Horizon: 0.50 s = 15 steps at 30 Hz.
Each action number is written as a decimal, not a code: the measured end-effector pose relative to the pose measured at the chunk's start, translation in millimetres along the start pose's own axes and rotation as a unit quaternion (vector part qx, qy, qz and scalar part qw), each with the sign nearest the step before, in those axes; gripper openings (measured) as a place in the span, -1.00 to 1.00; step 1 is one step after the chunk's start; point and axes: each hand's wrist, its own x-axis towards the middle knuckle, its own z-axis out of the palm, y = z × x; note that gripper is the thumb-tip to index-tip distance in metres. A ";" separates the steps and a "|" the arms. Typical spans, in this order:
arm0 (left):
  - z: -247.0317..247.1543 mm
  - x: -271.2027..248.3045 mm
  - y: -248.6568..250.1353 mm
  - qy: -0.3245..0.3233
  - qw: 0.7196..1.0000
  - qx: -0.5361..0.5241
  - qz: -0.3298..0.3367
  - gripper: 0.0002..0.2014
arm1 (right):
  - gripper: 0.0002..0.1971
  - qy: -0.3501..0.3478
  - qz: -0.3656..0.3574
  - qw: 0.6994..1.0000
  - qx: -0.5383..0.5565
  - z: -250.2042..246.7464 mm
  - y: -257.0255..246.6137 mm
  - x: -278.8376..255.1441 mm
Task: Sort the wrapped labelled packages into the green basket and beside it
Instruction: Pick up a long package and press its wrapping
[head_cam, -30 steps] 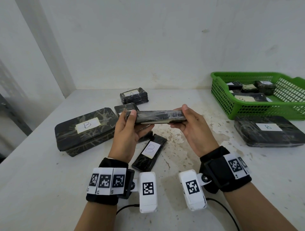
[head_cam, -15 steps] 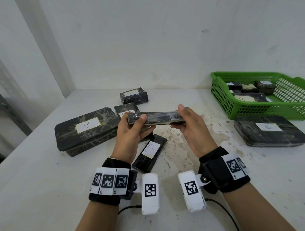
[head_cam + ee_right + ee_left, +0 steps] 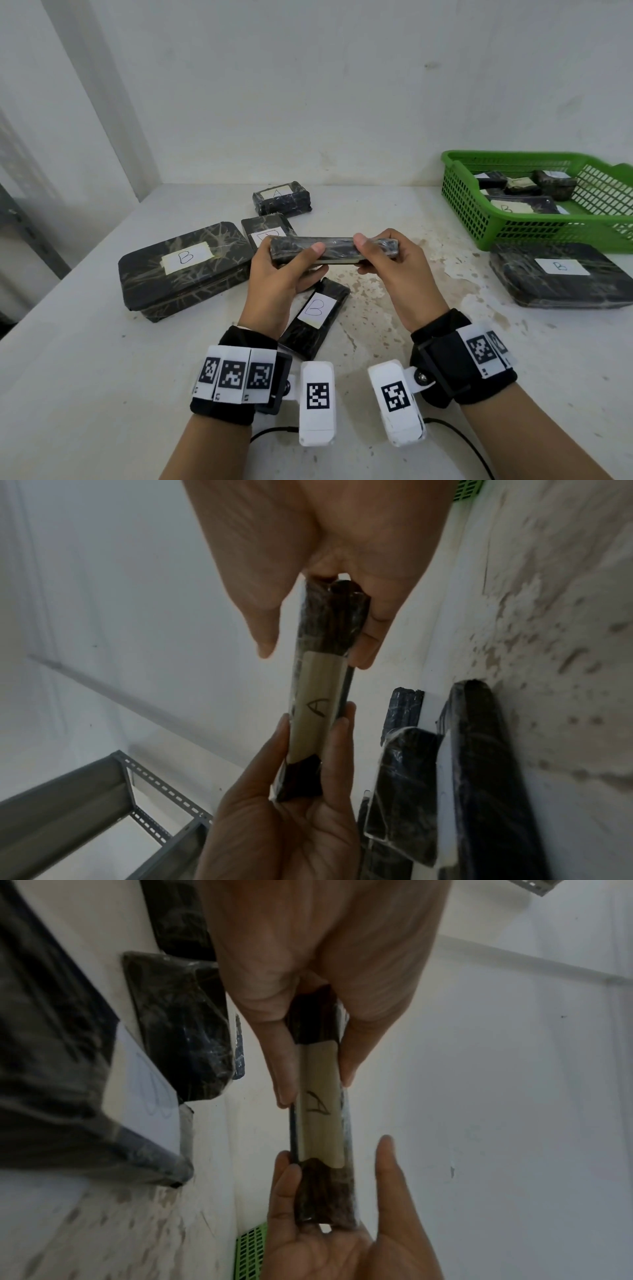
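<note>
Both hands hold a long slim black-wrapped package (image 3: pixel 337 247) level above the middle of the table. My left hand (image 3: pixel 301 261) grips its left end and my right hand (image 3: pixel 374 255) grips its right end, thumbs on the near side. Its label faces away from my head. The left wrist view shows that tan label, marked A, on the package (image 3: pixel 322 1118), and so does the right wrist view of the package (image 3: pixel 316 696). The green basket (image 3: pixel 462 209) stands at the far right with several wrapped packages inside.
A large B package (image 3: pixel 561 274) lies in front of the basket. On the left lie another large B package (image 3: pixel 185 263), a slim B package (image 3: pixel 315 318) under my hands, a partly hidden package (image 3: pixel 265 229) and a small A package (image 3: pixel 281 199). A wall stands behind.
The hands have rolled the slim package slightly about its long axis, and both thumbs have slid inward along it. It stays above the same spot.
</note>
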 end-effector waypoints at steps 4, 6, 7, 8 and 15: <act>-1.0 -0.2 -0.3 -0.004 1.000 0.008 -0.003 -0.21 | -0.70 0.031 -0.019 0.999 0.000 0.1 1.3 -1.2; -2.9 1.1 -1.2 0.005 1.000 0.021 0.003 -0.36 | -0.75 0.035 -0.013 0.999 -0.004 3.8 2.5 -2.9; -3.4 1.5 -1.8 0.006 1.000 0.029 0.005 -0.42 | -0.76 0.034 -0.008 0.999 -0.001 5.4 2.7 -3.5; -3.8 1.5 -2.2 0.004 0.999 0.037 0.007 -0.49 | -0.73 0.033 -0.002 0.999 0.006 6.3 2.7 -4.1; -0.8 0.6 -1.3 -0.016 1.000 0.019 0.004 -0.45 | -0.67 0.038 0.004 0.999 -0.004 1.8 -0.7 -2.5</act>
